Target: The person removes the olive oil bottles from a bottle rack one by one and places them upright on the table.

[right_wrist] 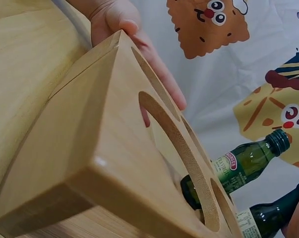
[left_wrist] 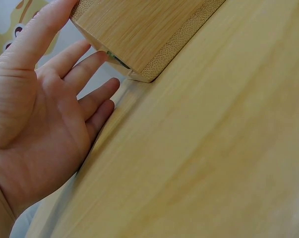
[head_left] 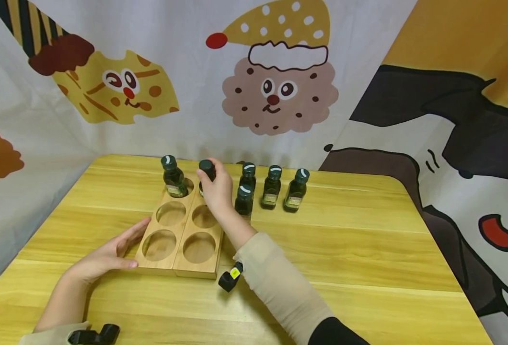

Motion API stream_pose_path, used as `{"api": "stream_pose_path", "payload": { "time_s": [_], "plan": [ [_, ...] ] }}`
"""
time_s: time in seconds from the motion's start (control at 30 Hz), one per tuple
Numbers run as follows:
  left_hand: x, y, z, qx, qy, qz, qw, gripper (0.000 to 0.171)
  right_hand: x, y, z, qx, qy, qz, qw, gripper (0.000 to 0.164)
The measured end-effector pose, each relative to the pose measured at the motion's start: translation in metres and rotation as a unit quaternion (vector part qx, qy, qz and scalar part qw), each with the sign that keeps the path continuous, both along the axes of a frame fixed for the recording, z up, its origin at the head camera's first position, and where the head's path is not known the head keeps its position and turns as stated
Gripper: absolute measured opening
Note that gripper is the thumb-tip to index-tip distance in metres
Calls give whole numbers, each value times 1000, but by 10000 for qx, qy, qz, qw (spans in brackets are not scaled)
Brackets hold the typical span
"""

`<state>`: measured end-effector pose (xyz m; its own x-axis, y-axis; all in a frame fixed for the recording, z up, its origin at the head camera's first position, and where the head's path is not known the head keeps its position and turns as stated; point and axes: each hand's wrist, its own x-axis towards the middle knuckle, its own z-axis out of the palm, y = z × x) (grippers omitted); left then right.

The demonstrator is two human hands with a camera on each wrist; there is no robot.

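A wooden rack (head_left: pixel 163 266) of two joined blocks, with round holes in two columns, stands on the table. My left hand (head_left: pixel 103 256) lies along its left side, thumb at the near corner; in the left wrist view the fingers (left_wrist: pixel 85 74) extend loosely beside the wood. My right hand (head_left: pixel 220 191) pinches a small dark green glass bottle (right_wrist: pixel 270 218) by its cap, over the far hole of the right column. The bottle's lower part is partly hidden by the hand. Another green bottle (head_left: pixel 174 179) stands, slightly tilted, in the far left hole.
Several matching bottles stand right of the rack, among them a near one (head_left: pixel 244 201) close to my right wrist and an outermost one (head_left: pixel 296 191). A printed cloth (head_left: pixel 185 134) hangs behind the table's (head_left: pixel 344 249) far edge.
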<state>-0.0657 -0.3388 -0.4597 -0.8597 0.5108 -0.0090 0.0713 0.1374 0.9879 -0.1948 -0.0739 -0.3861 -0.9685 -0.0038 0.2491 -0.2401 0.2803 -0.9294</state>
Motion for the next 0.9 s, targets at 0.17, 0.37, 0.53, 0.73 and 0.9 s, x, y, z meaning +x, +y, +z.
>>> {"api": "stream_pose_path", "payload": {
  "time_s": [0.17,0.37,0.53,0.73,0.9],
  "plan": [
    [0,1,1,-12,-9,21,10000,93,1,1,2,-25,151,-27,9999,37],
    [1,1,0,-16,-6,-12,10000,92,6,1,13,-97,520,32,9986,36],
    [1,0,0,9,-36,-45,10000,92,12,0,26,-150,806,125,9966,35],
    [1,0,0,-10,-24,-37,10000,92,18,2,37,-477,1103,403,9919,36],
    [1,0,1,-46,-6,-10,10000,92,26,9,53,-695,1514,699,9835,35]
  ]
}}
